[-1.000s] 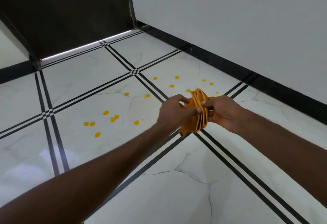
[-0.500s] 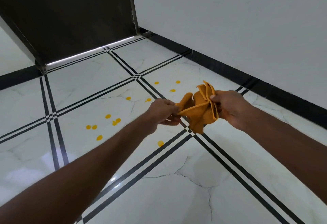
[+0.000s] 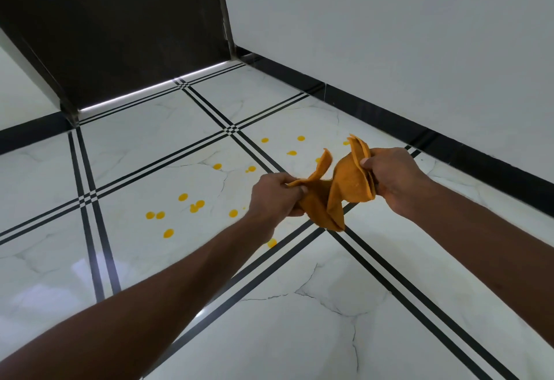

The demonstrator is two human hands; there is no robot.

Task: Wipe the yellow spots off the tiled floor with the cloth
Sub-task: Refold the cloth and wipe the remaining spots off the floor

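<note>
An orange cloth (image 3: 344, 187) hangs in the air between both hands, partly unfolded and twisted in the middle. My left hand (image 3: 274, 196) pinches its left corner. My right hand (image 3: 392, 180) grips the folded right edge. Below and beyond them, several yellow spots (image 3: 196, 206) lie scattered over the white marble tiled floor (image 3: 150, 169), most on the tile left of the hands, some more on the far tile (image 3: 295, 153), and one spot (image 3: 272, 242) by my left forearm. The cloth hides part of the spotted area.
Black double stripes (image 3: 389, 283) cross the floor between tiles. A white wall with a black skirting (image 3: 419, 136) runs along the right. A dark door (image 3: 120, 25) closes the far side, with a white wall at the far left.
My hands have drawn apart, and the bunched cloth has opened out between them. My left hand moved left with one corner. The view shifted slightly.
</note>
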